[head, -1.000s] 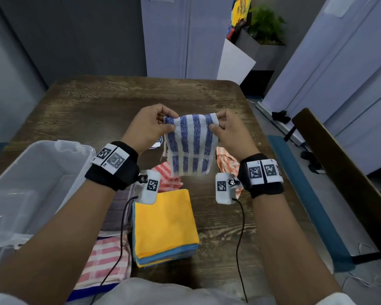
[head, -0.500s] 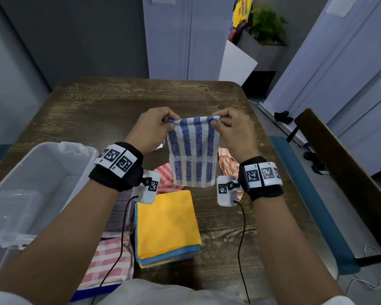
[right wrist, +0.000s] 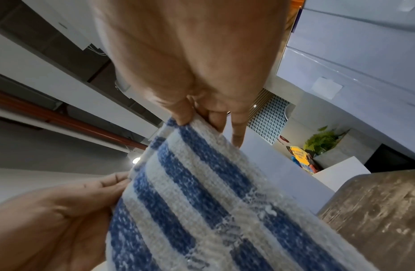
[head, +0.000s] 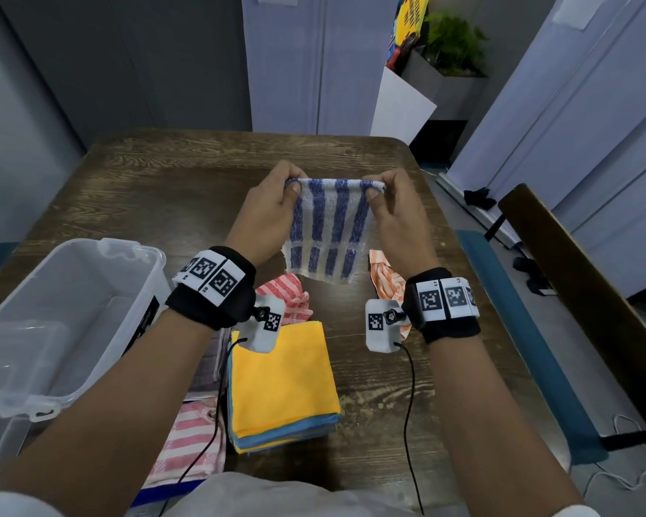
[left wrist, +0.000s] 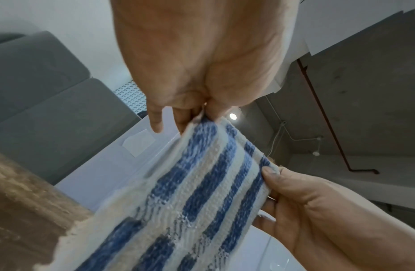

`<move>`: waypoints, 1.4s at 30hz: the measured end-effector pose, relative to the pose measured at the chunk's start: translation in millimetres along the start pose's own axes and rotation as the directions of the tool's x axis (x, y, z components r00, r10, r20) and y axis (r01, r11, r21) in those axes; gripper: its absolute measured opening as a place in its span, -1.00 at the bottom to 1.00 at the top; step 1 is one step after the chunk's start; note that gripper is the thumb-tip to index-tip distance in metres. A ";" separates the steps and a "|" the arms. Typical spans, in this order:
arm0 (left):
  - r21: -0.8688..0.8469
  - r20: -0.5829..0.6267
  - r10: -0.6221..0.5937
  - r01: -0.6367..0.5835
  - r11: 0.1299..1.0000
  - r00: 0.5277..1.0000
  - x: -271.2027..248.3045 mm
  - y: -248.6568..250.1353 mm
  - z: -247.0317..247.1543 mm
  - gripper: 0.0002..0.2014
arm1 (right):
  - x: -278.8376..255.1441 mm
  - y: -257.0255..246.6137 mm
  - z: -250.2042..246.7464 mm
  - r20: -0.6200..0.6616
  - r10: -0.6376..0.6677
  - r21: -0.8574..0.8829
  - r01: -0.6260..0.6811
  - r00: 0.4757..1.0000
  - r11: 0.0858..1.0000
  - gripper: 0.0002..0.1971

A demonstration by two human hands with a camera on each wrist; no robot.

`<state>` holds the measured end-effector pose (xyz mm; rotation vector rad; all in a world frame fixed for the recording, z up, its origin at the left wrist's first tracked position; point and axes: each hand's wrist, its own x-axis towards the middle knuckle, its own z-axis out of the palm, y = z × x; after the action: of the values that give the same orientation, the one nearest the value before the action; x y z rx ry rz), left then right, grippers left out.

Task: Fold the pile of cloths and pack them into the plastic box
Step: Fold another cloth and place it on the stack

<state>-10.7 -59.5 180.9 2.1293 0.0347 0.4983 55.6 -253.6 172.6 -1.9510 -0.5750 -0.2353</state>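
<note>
A blue-and-white striped cloth (head: 327,233) hangs in the air above the table, held taut by its two top corners. My left hand (head: 276,203) pinches the left corner and my right hand (head: 388,203) pinches the right one. Both wrist views show the same striped cloth (left wrist: 201,192) (right wrist: 201,201) with thumb and fingers closed on its edge. The clear plastic box (head: 90,255) stands at the left with nothing visible inside. A folded stack topped by a yellow cloth (head: 282,378) lies near the front edge.
A crumpled red-striped cloth (head: 288,296) and an orange-striped one (head: 385,278) lie under the hanging cloth. A pink-striped cloth (head: 191,442) and a grey one (head: 209,363) lie left of the stack. The wooden table (head: 165,173) is bare at the back. A chair back (head: 575,278) stands at the right.
Both hands have lifted the striped cloth slightly and drawn its top edge straighter and tauter. The corners stay pinched throughout.
</note>
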 end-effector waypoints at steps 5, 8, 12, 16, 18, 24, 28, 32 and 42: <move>-0.015 -0.078 0.027 -0.029 0.999 0.997 -2.6 -0.1 7.8 -0.83 | -2.2 -6.3 8.4 -0.026 0.037 0.150 -0.033 0.999 0.988 -0.89; 0.059 -0.032 0.033 -0.031 0.998 0.999 -3.1 -7.3 9.6 -0.84 | -6.1 -7.5 11.1 0.069 0.068 0.271 -0.084 0.995 0.959 -0.89; 0.154 0.134 0.101 -0.122 0.980 0.986 -10.3 -4.0 23.4 -0.52 | -10.1 -8.4 12.7 0.213 0.126 0.403 -0.204 0.969 0.892 -0.79; 0.128 0.118 0.083 -0.098 0.987 0.990 -13.0 -7.0 29.3 -0.63 | -13.7 -9.8 10.3 0.221 0.209 0.429 -0.287 0.953 0.857 -0.59; 0.169 0.121 0.105 -0.124 0.978 0.987 -12.1 -12.4 28.6 -0.61 | -16.1 -11.2 8.2 0.236 0.267 0.454 -0.349 0.934 0.820 -0.52; 0.177 0.219 0.127 -0.167 0.970 0.967 -4.8 -19.0 22.2 -0.46 | -16.7 -6.8 8.5 0.279 0.296 0.426 -0.394 0.914 0.815 -0.39; 0.110 0.184 0.150 -0.172 0.979 0.971 -5.2 -15.4 19.1 -0.55 | -15.5 -9.9 7.7 0.316 0.246 0.427 -0.369 0.916 0.826 -0.24; 0.127 0.050 0.189 -0.194 0.973 0.981 -11.0 -11.4 18.3 -0.64 | -18.9 -4.9 11.0 0.436 0.182 0.409 -0.374 0.882 0.833 -0.26; 0.080 -0.349 0.022 0.006 0.997 0.937 -21.2 -27.1 -11.0 -0.54 | -62.3 19.8 48.6 0.788 0.199 0.067 -0.403 0.583 0.913 -0.88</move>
<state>-29.8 -39.7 157.6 2.0935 0.2518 0.8902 7.0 -235.0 109.9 -1.8059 -0.7458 0.9204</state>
